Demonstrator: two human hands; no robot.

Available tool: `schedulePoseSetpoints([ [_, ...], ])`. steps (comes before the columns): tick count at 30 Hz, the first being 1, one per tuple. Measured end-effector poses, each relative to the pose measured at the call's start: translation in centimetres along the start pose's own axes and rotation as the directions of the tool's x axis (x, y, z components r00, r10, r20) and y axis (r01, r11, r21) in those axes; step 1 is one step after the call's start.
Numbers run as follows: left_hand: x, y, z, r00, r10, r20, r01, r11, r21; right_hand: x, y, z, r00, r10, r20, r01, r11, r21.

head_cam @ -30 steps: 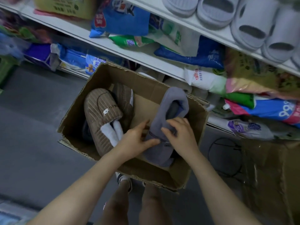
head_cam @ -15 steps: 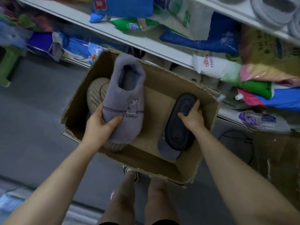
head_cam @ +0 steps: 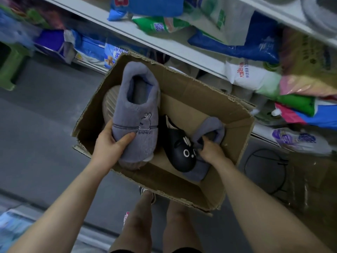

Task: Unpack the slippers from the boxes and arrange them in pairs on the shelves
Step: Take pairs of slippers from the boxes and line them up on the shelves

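An open cardboard box point(head_cam: 235, 143) stands on the floor below the shelves. My left hand point(head_cam: 111, 145) grips a grey-purple plush slipper point(head_cam: 135, 114) with a rabbit logo, held upright over the box's left side. My right hand point(head_cam: 211, 152) is inside the box, fingers closed on the opening of the matching grey-purple slipper point(head_cam: 209, 132). A dark slipper with a cartoon face point(head_cam: 179, 150) lies between the two. A brown striped slipper point(head_cam: 109, 105) shows behind the held one.
White shelves point(head_cam: 164, 48) hold coloured bags of goods above the box. Pale slippers point(head_cam: 319, 17) sit on the top shelf at the right. A green stool point(head_cam: 9, 70) stands at the far left. Another cardboard box point(head_cam: 313, 189) and a black wire ring point(head_cam: 264, 167) are at the right. My legs stand below.
My right hand has turned the second grey-purple slipper from sole-up and now grips its opening. A dark cartoon-face slipper has come into view. My left hand still holds the first slipper.
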State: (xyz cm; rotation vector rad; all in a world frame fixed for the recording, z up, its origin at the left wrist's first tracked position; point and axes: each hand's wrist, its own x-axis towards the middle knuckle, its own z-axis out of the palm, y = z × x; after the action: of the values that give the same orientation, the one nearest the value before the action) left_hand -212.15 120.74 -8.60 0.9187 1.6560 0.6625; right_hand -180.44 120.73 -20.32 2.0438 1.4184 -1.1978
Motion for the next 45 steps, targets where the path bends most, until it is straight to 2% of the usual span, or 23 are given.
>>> schedulePoseSetpoints([
  [4, 0.0, -0.6, -0.1, 1.000, 0.006, 0.014, -0.006, 1.000, 0.014, 0.1, 0.0, 2.4, 0.999, 0.022, -0.036, -0.026, 0.991, -0.128],
  [9, 0.2, -0.9, -0.7, 0.999, 0.025, 0.023, -0.026, 1.000, 0.005, -0.2, -1.9, 0.1, 1.000, -0.017, -0.007, 0.014, 0.944, -0.329],
  [11, 0.2, -0.8, -1.0, 1.000, 0.020, 0.020, -0.020, 0.999, -0.030, -1.8, -2.5, -1.5, 0.998, -0.060, -0.023, 0.050, 0.945, -0.325],
  [13, -0.1, -0.7, -1.3, 1.000, 0.022, 0.016, -0.021, 0.998, -0.058, -3.6, -2.7, -3.0, 0.985, -0.139, -0.100, 0.112, 0.965, -0.237],
  [15, -0.5, -0.7, -1.7, 1.000, 0.015, 0.011, -0.014, 0.996, -0.092, -5.9, -3.2, -4.5, 0.937, -0.268, -0.225, 0.239, 0.960, -0.150],
  [17, -1.0, -0.8, -2.2, 1.000, 0.016, -0.011, -0.017, 0.993, -0.117, -8.5, -4.7, -5.7, 0.853, -0.420, -0.309, 0.408, 0.907, -0.105],
  [20, -1.8, -0.9, -3.0, 0.997, 0.036, -0.073, -0.046, 0.990, -0.136, -11.3, -8.4, -6.5, 0.769, -0.555, -0.318, 0.564, 0.823, -0.071],
  [22, -2.3, -1.2, -3.5, 0.994, 0.049, -0.094, -0.059, 0.993, -0.106, -11.5, -10.5, -6.4, 0.746, -0.589, -0.309, 0.602, 0.796, -0.064],
  [25, -2.2, -2.1, -3.6, 0.996, 0.026, -0.084, -0.027, 1.000, -0.014, -9.5, -11.8, -4.8, 0.781, -0.590, -0.204, 0.568, 0.808, -0.158],
  [28, -1.6, -3.0, -3.2, 0.996, -0.029, -0.081, 0.025, 0.998, -0.056, -6.6, -10.7, -2.0, 0.867, -0.490, -0.093, 0.457, 0.855, -0.244],
  [32, -1.2, -4.2, -2.8, 0.998, -0.037, -0.052, 0.035, 0.999, -0.041, -4.8, -8.5, -1.3, 0.917, -0.352, -0.186, 0.340, 0.936, -0.095],
  [36, -1.2, -4.0, -2.4, 0.997, -0.005, -0.076, 0.000, 0.998, -0.065, -4.4, -6.8, -1.8, 0.936, -0.304, -0.176, 0.290, 0.952, -0.101],
  [39, -1.7, -3.2, -1.6, 1.000, 0.011, -0.011, -0.012, 0.998, -0.062, -4.6, -5.9, -2.6, 0.935, -0.293, -0.201, 0.276, 0.955, -0.109],
  [41, -1.9, -2.4, -0.3, 0.996, 0.007, 0.084, -0.008, 1.000, 0.010, -4.8, -5.6, -3.4, 0.921, -0.307, -0.238, 0.283, 0.950, -0.133],
  [43, -2.1, -1.5, 1.5, 0.987, 0.053, 0.149, -0.083, 0.975, 0.204, -5.2, -5.3, -3.8, 0.910, -0.319, -0.266, 0.287, 0.946, -0.151],
  [45, -1.8, -1.2, 3.3, 0.975, 0.211, 0.075, -0.221, 0.854, 0.472, -5.5, -5.0, -3.9, 0.915, -0.306, -0.262, 0.286, 0.952, -0.112],
])
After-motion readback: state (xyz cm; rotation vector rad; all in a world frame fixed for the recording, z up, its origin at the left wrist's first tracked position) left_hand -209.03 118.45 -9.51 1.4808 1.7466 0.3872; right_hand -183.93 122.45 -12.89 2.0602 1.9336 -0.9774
